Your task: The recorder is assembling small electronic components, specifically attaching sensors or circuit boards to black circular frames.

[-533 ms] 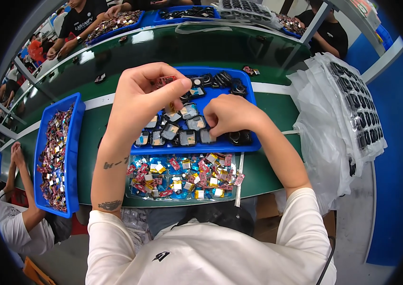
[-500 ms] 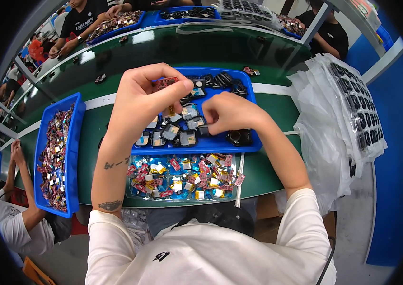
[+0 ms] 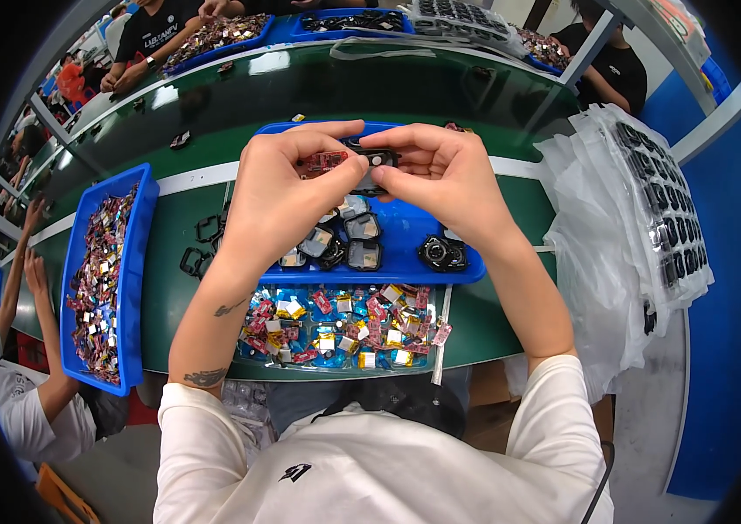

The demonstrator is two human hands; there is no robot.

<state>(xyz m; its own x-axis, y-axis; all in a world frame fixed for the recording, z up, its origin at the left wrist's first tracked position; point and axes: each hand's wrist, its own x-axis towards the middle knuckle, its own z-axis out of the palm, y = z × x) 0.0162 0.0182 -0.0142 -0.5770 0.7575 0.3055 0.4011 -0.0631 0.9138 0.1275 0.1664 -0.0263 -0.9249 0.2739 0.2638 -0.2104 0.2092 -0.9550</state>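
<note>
Red circuit board (image 3: 325, 161) was pinched in the fingers of the left hand (image 3: 283, 188), above the middle of the frame; just right of it, the right hand (image 3: 455, 182) gripped a black casing (image 3: 385, 159) over the blue tray (image 3: 405, 276).

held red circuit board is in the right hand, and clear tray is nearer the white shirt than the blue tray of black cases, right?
No: the head view shows the held red circuit board in the left hand. The clear tray is nearer the white shirt than the blue tray of black cases.
</note>
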